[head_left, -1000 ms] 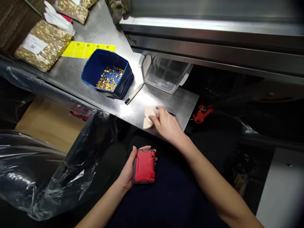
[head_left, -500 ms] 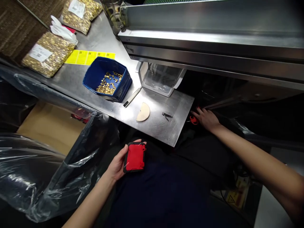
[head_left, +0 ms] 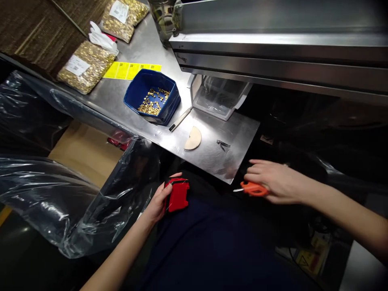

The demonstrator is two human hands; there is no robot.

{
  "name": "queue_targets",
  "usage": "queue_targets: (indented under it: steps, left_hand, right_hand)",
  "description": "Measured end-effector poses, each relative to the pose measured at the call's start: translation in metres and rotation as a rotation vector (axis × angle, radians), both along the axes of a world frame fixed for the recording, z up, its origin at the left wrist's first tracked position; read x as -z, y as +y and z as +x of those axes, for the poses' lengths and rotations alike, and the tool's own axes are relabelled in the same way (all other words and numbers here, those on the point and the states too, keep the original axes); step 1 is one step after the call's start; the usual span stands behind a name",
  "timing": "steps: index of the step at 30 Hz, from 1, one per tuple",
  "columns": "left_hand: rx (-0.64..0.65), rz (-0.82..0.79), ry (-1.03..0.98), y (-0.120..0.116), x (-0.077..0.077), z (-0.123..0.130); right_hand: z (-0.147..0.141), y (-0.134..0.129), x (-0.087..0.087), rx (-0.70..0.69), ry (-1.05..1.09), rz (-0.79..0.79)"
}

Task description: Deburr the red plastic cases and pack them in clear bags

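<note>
My left hand (head_left: pixel 158 201) grips a red plastic part with black edging (head_left: pixel 178 196) by its left side, below the bench's front edge. Closed around orange-handled scissors (head_left: pixel 254 189), my right hand (head_left: pixel 274 182) is off the right end of the bench. A short metal tip of the scissors points left toward the red part; the rest of the tool is partly covered by my fingers. On the metal bench (head_left: pixel 212 161) lie a small dark metal tool like nail clippers (head_left: pixel 223 144), a pale half-round disc (head_left: pixel 193 138) and a slim light-coloured tool (head_left: pixel 181 119).
A blue bin (head_left: pixel 172 101) holds many small brass pieces. Behind it are yellow labels (head_left: pixel 130 70), bags of brass pieces (head_left: pixel 87 66) and a white glove (head_left: pixel 101 38). A clear tray (head_left: pixel 212 109) sits under a metal beam (head_left: pixel 257 56). A plastic-lined box (head_left: pixel 87 149) stands left.
My right hand has drawn back toward me from beside the bench's end, bringing the orange-handled scissors out. My left hand has tilted the red part. The view has shifted left.
</note>
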State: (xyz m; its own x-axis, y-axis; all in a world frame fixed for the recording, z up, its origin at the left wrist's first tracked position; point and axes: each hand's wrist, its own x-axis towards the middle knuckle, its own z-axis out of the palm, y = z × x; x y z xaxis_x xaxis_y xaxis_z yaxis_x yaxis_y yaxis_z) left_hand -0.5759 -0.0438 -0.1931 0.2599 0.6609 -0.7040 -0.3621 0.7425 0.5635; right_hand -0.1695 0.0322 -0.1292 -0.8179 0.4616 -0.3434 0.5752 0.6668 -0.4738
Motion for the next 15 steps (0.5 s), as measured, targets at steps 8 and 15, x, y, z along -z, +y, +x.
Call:
queue_targets:
  steps: [8, 15]
  left_hand:
    - [0.141, 0.125, 0.187, -0.008, 0.007, 0.005]
    - [0.257, 0.138, 0.164, -0.004, -0.006, 0.002]
  right_hand:
    - [-0.124, -0.014, -0.004, 0.084, -0.288, -0.246]
    - [-0.149, -0.019, -0.011, 0.072, -0.311, -0.271]
